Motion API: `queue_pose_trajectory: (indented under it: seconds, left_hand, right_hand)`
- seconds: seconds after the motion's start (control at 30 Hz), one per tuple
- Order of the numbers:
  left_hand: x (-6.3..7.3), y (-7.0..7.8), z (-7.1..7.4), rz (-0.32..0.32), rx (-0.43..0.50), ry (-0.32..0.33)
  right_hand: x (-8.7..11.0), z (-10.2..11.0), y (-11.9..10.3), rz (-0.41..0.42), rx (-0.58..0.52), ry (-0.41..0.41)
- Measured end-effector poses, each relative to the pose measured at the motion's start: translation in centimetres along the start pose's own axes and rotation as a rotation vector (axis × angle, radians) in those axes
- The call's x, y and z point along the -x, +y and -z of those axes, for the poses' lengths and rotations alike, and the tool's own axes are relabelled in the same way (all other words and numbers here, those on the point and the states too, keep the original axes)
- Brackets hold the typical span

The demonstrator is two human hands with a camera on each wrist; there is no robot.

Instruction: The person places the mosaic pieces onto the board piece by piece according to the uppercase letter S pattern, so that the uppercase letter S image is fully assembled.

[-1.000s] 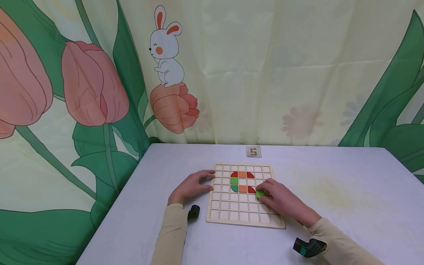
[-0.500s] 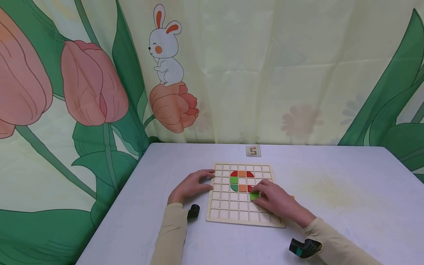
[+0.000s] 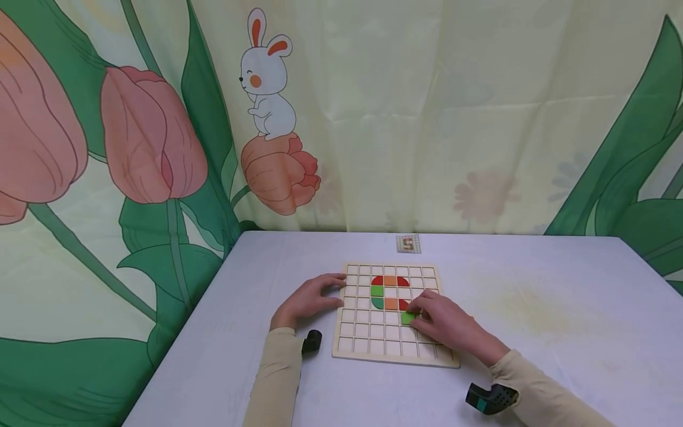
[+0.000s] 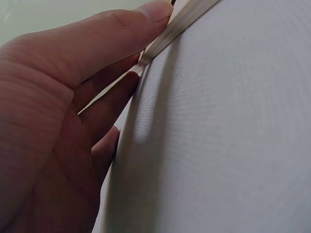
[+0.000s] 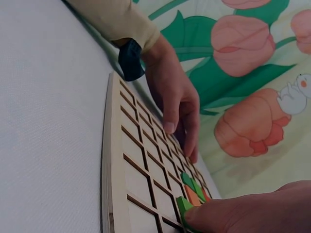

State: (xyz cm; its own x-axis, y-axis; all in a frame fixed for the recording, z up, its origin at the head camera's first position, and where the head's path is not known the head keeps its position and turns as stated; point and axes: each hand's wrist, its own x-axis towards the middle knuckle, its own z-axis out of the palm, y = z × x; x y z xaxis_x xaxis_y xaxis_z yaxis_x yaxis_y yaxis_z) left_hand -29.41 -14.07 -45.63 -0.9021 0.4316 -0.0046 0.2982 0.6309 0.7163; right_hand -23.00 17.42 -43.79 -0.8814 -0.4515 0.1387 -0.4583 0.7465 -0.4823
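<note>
A wooden grid board [image 3: 368, 347] lies on the table. My left hand [image 3: 309, 301] rests against its left edge, thumb and fingertips touching the rim; the left wrist view shows the thumb [image 4: 158, 10] on that edge. My right hand [image 3: 450, 320] pinches a green square tile [image 3: 407, 318] at a cell just below a red quarter-round tile [image 3: 402, 305]. In the right wrist view the thumb covers part of this green tile [image 5: 183, 206]. Set in the board are orange squares [image 3: 391, 281], a light green square [image 3: 377, 291], a dark green quarter-round [image 3: 378, 303] and more red rounded tiles [image 3: 377, 281].
A small pattern card [image 3: 408, 244] lies on the white table [image 3: 560, 308] behind the board. A printed curtain [image 3: 384, 118] hangs behind the table. Each wrist carries a black camera; one [image 3: 312, 342] is on the left, another [image 3: 492, 398] on the right.
My right hand has moved a little to the left with the green tile, from right of the red tile to the cell below it. My left hand has stayed at the edge.
</note>
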Motion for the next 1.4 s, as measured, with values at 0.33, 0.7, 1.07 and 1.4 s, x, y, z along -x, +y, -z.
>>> queue_pose_trajectory:
  seconds: [0.33,0.7,1.07,1.4]
  left_hand:
    - [-0.1,-0.14,-0.23,0.018,0.006,0.006]
    - [0.0,-0.03,-0.07,0.011,0.017,0.007]
    - [0.13,0.03,-0.14,0.027,0.012,0.004]
    - [0.03,-0.12,-0.14,0.019,0.027,0.004]
  right_hand:
    - [-0.14,-0.15,0.0,0.005,0.004,-0.01]
    - [-0.21,0.0,-0.04,0.021,-0.01,-0.015]
    - [-0.39,-0.21,-0.03,-0.008,0.021,-0.021]
    - [-0.23,-0.2,0.4,0.073,0.026,0.005]
